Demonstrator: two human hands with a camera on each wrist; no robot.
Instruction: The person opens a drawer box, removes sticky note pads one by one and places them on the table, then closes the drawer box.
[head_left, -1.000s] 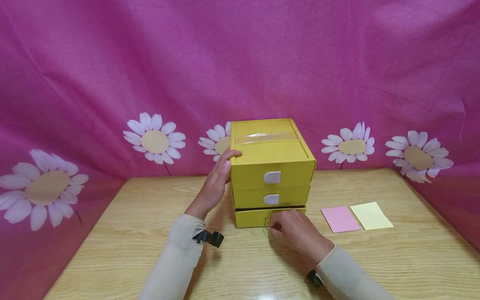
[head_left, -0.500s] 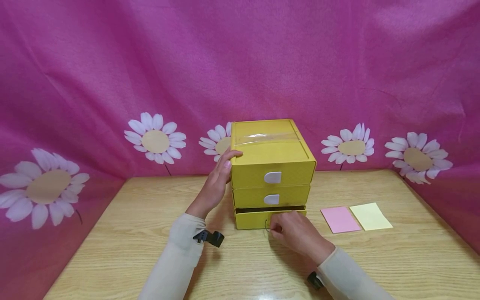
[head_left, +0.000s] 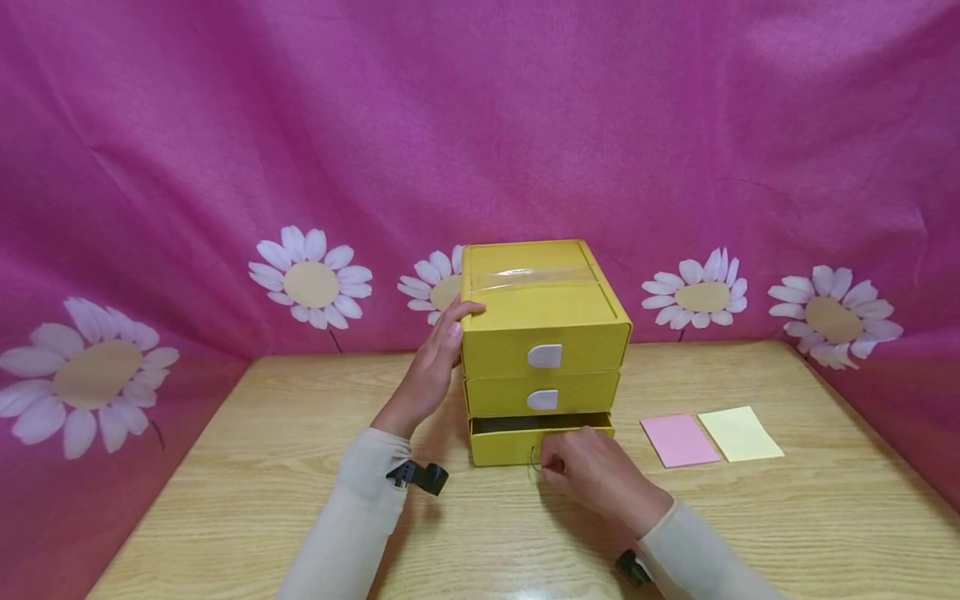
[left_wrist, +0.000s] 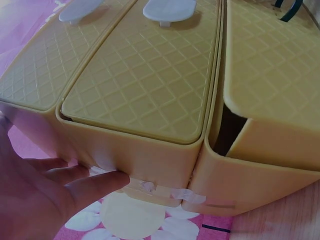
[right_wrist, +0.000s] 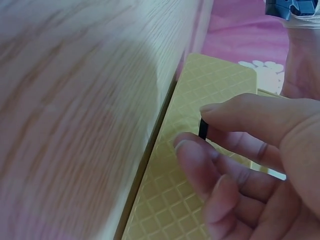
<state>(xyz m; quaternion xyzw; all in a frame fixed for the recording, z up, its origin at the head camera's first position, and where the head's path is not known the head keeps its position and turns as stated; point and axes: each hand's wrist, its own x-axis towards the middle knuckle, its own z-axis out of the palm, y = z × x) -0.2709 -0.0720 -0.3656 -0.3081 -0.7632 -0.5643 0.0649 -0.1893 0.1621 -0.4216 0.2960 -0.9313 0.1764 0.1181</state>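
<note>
A yellow three-drawer box (head_left: 543,304) stands on the table in the head view. Its bottom drawer (head_left: 498,450) is pulled partly out, with a dark gap above its front. My right hand (head_left: 603,479) pinches a thin dark loop (right_wrist: 203,129) on that drawer's front between thumb and fingers. On the box's left side rests my left hand (head_left: 423,375), one finger lying over the top edge. In the left wrist view its fingers (left_wrist: 97,190) are extended along the side wall. White tabs (head_left: 544,356) mark the two upper drawers, which sit flush.
To the right of the box lie a pink sticky-note pad (head_left: 681,440) and a pale yellow one (head_left: 741,433). Clear tape (head_left: 532,277) crosses the box's top. Behind the wooden table (head_left: 247,500) hangs a magenta cloth (head_left: 480,125) with daisies.
My right hand has moved slightly toward me, drawing the bottom drawer farther out, so its gap has widened. The left hand has stayed on the box's side.
</note>
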